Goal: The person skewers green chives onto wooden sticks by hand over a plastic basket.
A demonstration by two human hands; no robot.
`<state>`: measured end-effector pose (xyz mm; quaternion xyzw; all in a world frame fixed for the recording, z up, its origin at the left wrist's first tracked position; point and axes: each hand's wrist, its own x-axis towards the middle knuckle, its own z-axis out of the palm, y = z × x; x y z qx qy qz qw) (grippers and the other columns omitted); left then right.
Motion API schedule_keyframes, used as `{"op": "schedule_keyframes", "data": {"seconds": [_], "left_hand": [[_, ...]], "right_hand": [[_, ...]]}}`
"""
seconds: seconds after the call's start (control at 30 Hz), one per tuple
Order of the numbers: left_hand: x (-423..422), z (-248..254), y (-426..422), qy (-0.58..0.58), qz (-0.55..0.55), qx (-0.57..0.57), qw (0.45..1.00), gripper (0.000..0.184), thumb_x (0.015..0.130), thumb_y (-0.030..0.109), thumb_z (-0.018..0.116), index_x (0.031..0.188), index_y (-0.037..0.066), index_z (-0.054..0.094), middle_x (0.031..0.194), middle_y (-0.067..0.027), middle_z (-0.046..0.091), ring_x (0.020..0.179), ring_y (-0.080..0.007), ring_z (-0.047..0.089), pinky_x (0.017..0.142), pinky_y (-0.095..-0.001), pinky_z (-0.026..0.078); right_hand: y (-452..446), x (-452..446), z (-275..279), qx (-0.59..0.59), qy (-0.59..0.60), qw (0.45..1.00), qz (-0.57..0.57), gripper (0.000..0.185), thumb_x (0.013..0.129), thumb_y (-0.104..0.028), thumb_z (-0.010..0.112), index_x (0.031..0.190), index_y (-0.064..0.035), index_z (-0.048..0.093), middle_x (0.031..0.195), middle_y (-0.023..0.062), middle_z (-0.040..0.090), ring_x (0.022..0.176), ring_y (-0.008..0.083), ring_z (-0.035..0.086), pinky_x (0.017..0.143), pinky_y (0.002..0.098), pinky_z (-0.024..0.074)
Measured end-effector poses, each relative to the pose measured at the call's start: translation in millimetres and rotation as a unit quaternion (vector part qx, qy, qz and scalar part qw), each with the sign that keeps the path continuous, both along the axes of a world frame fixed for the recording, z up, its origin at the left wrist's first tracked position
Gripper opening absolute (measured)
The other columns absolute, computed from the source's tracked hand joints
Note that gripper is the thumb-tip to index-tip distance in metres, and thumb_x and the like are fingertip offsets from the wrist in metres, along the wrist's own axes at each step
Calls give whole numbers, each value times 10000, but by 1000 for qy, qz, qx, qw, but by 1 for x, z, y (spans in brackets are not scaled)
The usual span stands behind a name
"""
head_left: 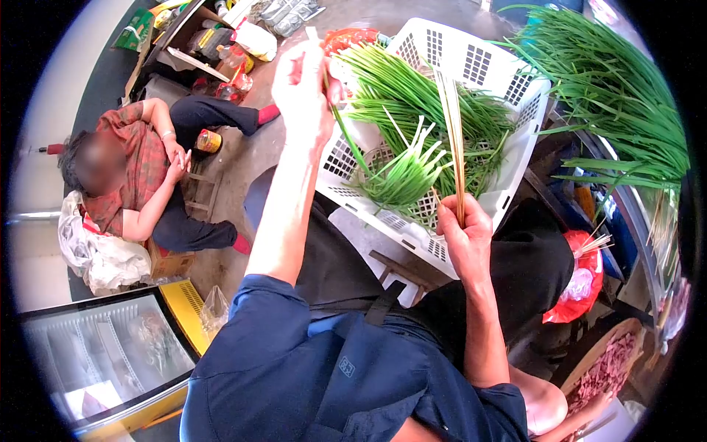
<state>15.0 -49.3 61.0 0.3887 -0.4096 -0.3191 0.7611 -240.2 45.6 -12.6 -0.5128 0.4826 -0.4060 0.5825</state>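
My left hand [303, 99] is raised at the basket's left side, its fingers closed on a long garlic chive [347, 138] whose green leaf hangs down toward the basket. Strong light washes out part of this hand. In my right hand [468, 234], by the near rim, is a thin bundle of bamboo skewers [455, 140] pointing up and away over the basket. The white plastic basket [508, 188] rests tilted before my lap. Inside lie a long pile of garlic chives [401, 85] and a nearer bunch [405, 177] with pale cut ends.
More chives [604, 88] are heaped at the right. Below them sit a red plastic bag [565, 298] and a tray of meat pieces [607, 368]. A seated person [136, 173] is at the left. A glass-topped freezer [110, 346] stands lower left, a cluttered shelf [195, 55] upper left.
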Motion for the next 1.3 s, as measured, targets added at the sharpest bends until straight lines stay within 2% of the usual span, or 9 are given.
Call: {"op": "schedule_keyframes", "data": {"seconds": [0.03,0.13,0.2,0.37,0.47,0.53,0.6,0.8,1.3], "left_hand": [[-12,-3,2,14,35,33,999,147,948,115,568,1056,16,560,691,-73,588,453,-122,482,417,-230,379],[-16,-25,11,60,-70,138,986,138,944,88,539,1067,40,578,776,-31,557,586,-118,448,564,-262,411],[-19,-39,16,72,-156,107,979,205,920,62,549,1111,-8,568,871,-30,572,664,-133,472,657,-278,431],[-23,-59,31,81,-169,133,973,274,889,18,595,1158,-26,567,938,-90,643,785,-170,593,754,-293,478],[-24,-66,30,102,-142,154,972,235,906,-7,570,1139,-34,584,923,-119,650,708,-180,613,662,-295,503],[-26,-65,30,108,-133,153,973,231,902,0,583,1130,-38,594,929,-120,647,721,-185,612,678,-299,512],[-27,-63,31,127,-159,147,968,233,891,-24,582,1123,-43,598,981,-116,652,842,-183,615,801,-309,498],[-28,-65,30,122,-137,133,974,268,880,-36,583,1148,-53,588,1038,-147,649,952,-234,632,891,-371,514],[-28,-62,30,94,-153,121,976,218,869,-37,605,1085,-63,617,993,-140,668,919,-224,647,870,-351,524]], "right_hand": [[0,1,0,-4,0,1000,0,82,890,-93,615,895,-11,619,628,-13,563,566,47,505,516,232,432],[0,0,1,2,-5,1000,0,84,890,-95,614,892,-11,617,627,-13,560,565,48,501,516,231,430],[0,0,0,0,-5,1000,-2,83,890,-94,613,889,-11,615,628,-14,558,563,49,499,515,231,428],[0,0,0,-2,-14,1000,3,80,889,-89,607,879,-10,607,632,-13,550,564,52,494,515,230,422],[-1,0,0,4,-10,1000,11,78,888,-87,604,879,-9,605,634,-11,549,566,52,494,514,231,422],[-1,0,-2,0,14,1000,17,81,888,-90,604,884,-9,606,633,-10,549,564,51,492,514,232,423],[-1,0,0,5,13,1000,15,82,888,-91,605,887,-9,606,634,-10,551,564,51,493,514,233,423],[-1,1,-2,12,14,1000,18,87,888,-97,608,890,-11,605,632,-8,557,564,49,495,513,234,424],[0,1,0,18,11,1000,22,79,892,-97,602,878,-19,602,627,-14,549,550,49,489,501,230,418]]}}
